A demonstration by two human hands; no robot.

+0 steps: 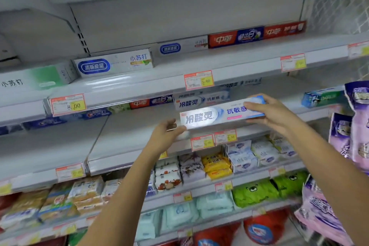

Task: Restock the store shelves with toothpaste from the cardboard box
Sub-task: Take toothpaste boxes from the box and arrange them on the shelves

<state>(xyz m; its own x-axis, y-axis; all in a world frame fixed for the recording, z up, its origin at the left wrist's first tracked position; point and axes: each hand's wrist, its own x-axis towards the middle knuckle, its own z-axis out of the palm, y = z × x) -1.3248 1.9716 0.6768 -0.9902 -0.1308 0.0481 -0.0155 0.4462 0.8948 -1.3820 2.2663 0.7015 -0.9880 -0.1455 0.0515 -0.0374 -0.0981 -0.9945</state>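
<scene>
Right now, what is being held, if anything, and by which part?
A white-and-blue toothpaste box, held by its two short ends: the left hand pinches the left end, and the right hand grips the right end.

We note white metal shelves (139, 84) in stacked tiers, with a pale grey back panel (179, 20) behind the top bay. Orange-and-yellow price tags (68, 104) sit along the shelf edges. Wire mesh (339, 0) shows at upper right. Purple packets (359, 126) hang at the right edge. Light is even and diffuse.
</scene>
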